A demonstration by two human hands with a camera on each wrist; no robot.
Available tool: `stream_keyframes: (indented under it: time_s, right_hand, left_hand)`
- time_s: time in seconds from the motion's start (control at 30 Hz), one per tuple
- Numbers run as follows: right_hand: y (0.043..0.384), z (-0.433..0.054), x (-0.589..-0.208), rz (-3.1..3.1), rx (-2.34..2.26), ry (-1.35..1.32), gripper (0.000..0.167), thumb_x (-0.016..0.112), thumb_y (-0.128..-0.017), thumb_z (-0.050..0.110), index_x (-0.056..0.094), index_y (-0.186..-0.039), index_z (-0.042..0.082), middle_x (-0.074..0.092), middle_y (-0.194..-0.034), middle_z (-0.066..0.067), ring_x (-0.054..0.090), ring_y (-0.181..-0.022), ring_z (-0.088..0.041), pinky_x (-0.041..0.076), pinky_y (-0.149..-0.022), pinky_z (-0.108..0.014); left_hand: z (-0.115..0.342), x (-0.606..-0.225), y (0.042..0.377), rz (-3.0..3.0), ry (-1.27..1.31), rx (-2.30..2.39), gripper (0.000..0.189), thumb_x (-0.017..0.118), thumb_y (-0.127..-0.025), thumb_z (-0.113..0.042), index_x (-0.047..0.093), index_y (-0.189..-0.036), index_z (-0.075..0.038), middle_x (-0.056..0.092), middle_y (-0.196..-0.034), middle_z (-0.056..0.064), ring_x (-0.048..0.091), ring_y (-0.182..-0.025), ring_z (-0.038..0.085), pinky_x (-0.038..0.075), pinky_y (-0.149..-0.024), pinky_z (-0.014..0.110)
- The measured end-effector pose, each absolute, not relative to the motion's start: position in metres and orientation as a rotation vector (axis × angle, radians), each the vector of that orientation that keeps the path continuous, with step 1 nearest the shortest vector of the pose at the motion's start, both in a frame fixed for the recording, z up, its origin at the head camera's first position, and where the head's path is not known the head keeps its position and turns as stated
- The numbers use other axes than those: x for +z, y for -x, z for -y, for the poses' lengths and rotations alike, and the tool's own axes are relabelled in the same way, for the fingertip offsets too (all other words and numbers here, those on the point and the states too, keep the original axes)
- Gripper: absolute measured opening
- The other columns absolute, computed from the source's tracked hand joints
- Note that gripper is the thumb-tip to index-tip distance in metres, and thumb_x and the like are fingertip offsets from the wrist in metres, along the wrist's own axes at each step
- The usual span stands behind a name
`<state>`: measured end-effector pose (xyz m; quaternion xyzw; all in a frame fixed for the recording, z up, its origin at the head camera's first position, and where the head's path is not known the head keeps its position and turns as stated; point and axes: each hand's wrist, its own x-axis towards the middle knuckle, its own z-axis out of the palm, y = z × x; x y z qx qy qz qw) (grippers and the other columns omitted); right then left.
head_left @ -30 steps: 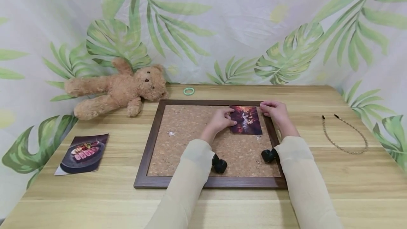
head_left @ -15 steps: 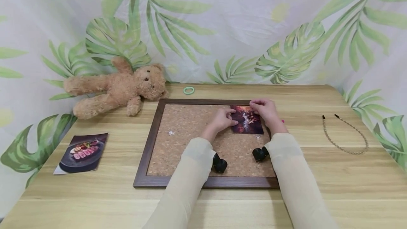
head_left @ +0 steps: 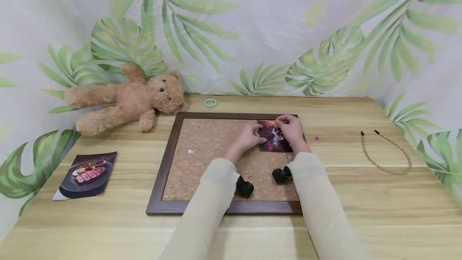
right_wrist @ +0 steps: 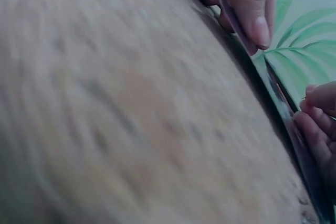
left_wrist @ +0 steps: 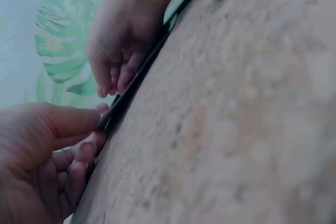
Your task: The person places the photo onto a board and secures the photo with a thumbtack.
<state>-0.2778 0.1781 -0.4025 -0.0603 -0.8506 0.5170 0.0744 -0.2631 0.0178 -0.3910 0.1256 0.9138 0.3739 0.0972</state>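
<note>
In the head view, a dark photo (head_left: 270,144) with fiery orange at its top lies over the upper right of a cork board (head_left: 209,151) framed in dark wood. My left hand (head_left: 246,137) pinches the photo's left edge between thumb and fingers; the left wrist view shows this hand (left_wrist: 37,156) close up. Over the photo's upper right part is my right hand (head_left: 291,131), its thumb and index finger pressed together. In the right wrist view this hand (right_wrist: 321,121) appears to pinch a tiny pin, mostly hidden by the fingertips.
A small pink round object (head_left: 317,138) lies right of the board, with a chain (head_left: 388,168) farther right. Another photo (head_left: 86,175), of food, lies at the left. A teddy bear (head_left: 130,101) and a green ring (head_left: 210,102) are at the back.
My right hand has moved left from the frame's right corner to above the photo, uncovering the pink object on the table. My left hand still pinches the photo's edge.
</note>
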Motion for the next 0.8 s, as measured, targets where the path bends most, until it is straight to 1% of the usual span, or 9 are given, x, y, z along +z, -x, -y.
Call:
stream_keyframes:
  time_s: [0.07, 0.17, 0.23, 0.27, 0.33, 0.4, 0.47, 0.63, 0.8]
  right_hand:
    - [0.278, -0.175, -0.405, 2.568, 1.483, 0.183, 0.017, 0.058, -0.083, 0.015, 0.064, -0.091, 0.001, 0.059, -0.078, -0.009, 0.051, -0.068, -0.017, 0.039, -0.061, -0.024]
    - [0.278, -0.173, -0.406, 2.582, 1.407, 0.168, 0.017, 0.058, -0.082, 0.015, 0.064, -0.090, 0.002, 0.059, -0.077, -0.009, 0.051, -0.070, -0.019, 0.038, -0.062, -0.027]
    - [0.277, -0.172, -0.405, 2.599, 1.345, 0.154, 0.017, 0.059, -0.082, 0.016, 0.065, -0.090, 0.003, 0.060, -0.078, -0.010, 0.052, -0.071, -0.021, 0.039, -0.065, -0.030]
    - [0.276, -0.171, -0.405, 2.615, 1.328, 0.152, 0.017, 0.058, -0.082, 0.017, 0.065, -0.091, 0.004, 0.060, -0.080, -0.009, 0.052, -0.073, -0.021, 0.039, -0.066, -0.031]
    - [0.274, -0.170, -0.404, 2.640, 1.296, 0.146, 0.018, 0.058, -0.083, 0.019, 0.065, -0.092, 0.005, 0.061, -0.083, -0.010, 0.053, -0.075, -0.022, 0.039, -0.069, -0.034]
    - [0.274, -0.169, -0.404, 2.658, 1.271, 0.146, 0.019, 0.058, -0.083, 0.020, 0.065, -0.093, 0.006, 0.061, -0.086, -0.009, 0.053, -0.077, -0.023, 0.039, -0.071, -0.035]
    - [0.273, -0.169, -0.404, 2.669, 1.277, 0.152, 0.020, 0.057, -0.084, 0.021, 0.065, -0.095, 0.007, 0.061, -0.087, -0.009, 0.053, -0.078, -0.024, 0.039, -0.071, -0.036]
    - [0.274, -0.168, -0.404, 2.680, 1.221, 0.157, 0.020, 0.058, -0.083, 0.023, 0.065, -0.093, 0.007, 0.062, -0.085, -0.008, 0.053, -0.076, -0.023, 0.039, -0.070, -0.035]
    - [0.276, -0.165, -0.404, 2.698, 1.153, 0.165, 0.020, 0.059, -0.082, 0.024, 0.066, -0.091, 0.008, 0.062, -0.083, -0.007, 0.053, -0.074, -0.022, 0.039, -0.069, -0.035]
  left_hand:
    - [-0.015, -0.400, 0.267, -2.751, -0.409, 1.080, 0.050, 0.069, -0.073, -0.028, 0.054, -0.117, -0.009, 0.053, -0.073, 0.001, 0.049, -0.065, 0.014, 0.039, -0.060, 0.027]
    - [-0.013, -0.400, 0.265, -2.840, -0.436, 0.982, 0.054, 0.069, -0.072, -0.033, 0.053, -0.119, -0.012, 0.055, -0.096, 0.004, 0.049, -0.088, 0.017, 0.038, -0.075, 0.030]
    - [-0.012, -0.399, 0.262, -2.889, -0.477, 0.909, 0.056, 0.067, -0.073, -0.036, 0.050, -0.123, -0.016, 0.046, -0.118, 0.005, 0.040, -0.108, 0.020, 0.032, -0.087, 0.035]
    - [-0.011, -0.392, 0.256, -2.894, -0.478, 0.845, 0.057, 0.065, -0.075, -0.036, 0.047, -0.126, -0.018, 0.038, -0.128, 0.005, 0.030, -0.118, 0.023, 0.025, -0.093, 0.040]
    - [-0.009, -0.392, 0.253, -2.912, -0.557, 0.748, 0.059, 0.061, -0.077, -0.040, 0.043, -0.129, -0.020, 0.025, -0.138, 0.005, 0.016, -0.125, 0.026, 0.015, -0.096, 0.045]
    - [-0.008, -0.393, 0.251, -2.901, -0.614, 0.652, 0.060, 0.055, -0.080, -0.044, 0.038, -0.132, -0.021, 0.018, -0.141, 0.003, 0.008, -0.128, 0.025, 0.008, -0.097, 0.047]
    - [-0.008, -0.395, 0.251, -2.898, -0.656, 0.569, 0.060, 0.050, -0.081, -0.049, 0.036, -0.133, -0.022, 0.017, -0.142, 0.003, 0.006, -0.128, 0.025, 0.003, -0.097, 0.048]
    - [-0.009, -0.396, 0.252, -2.883, -0.678, 0.445, 0.063, 0.043, -0.082, -0.055, 0.031, -0.135, -0.024, 0.013, -0.143, 0.003, 0.003, -0.128, 0.024, -0.001, -0.097, 0.050]
    - [-0.008, -0.395, 0.251, -2.870, -0.684, 0.394, 0.066, 0.040, -0.082, -0.057, 0.026, -0.137, -0.025, 0.010, -0.143, 0.002, 0.000, -0.129, 0.024, -0.002, -0.096, 0.051]
